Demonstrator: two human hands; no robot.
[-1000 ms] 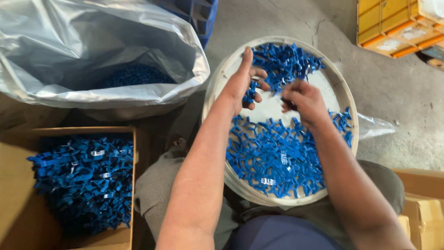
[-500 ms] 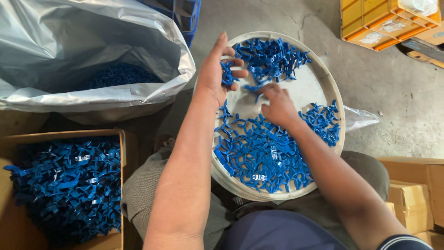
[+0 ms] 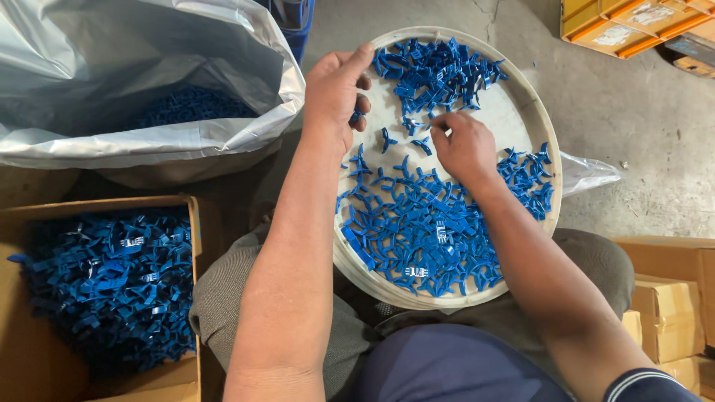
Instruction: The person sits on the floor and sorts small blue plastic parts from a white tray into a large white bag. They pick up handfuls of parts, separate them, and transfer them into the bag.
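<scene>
A person sits with a round white tray (image 3: 538, 112) on the lap, sorting small blue plastic clips (image 3: 424, 238). Most of the clips lie heaped in the near half of the tray, a second heap (image 3: 436, 71) sits at the far rim, and a few loose ones lie on the bare white patch between.

The left hand (image 3: 337, 88) hangs over the tray's left edge, fingers curled loosely around what looks like a few blue clips; only a bit of blue shows under the fingers, so how many it holds cannot be told. The right hand (image 3: 463, 143) rests in the middle of the tray, fingers bent and tips drawn together at the edge of the far heap; whether they have a clip pinched cannot be told.

To pick cleanly, it seems best to draw single clips out onto the bare patch, where tangled ones come apart, and keep the tray level on the knees.

A cardboard box (image 3: 195, 223) full of the same clips stands at the left, beside a silver plastic bag (image 3: 149, 67) holding more.
</scene>
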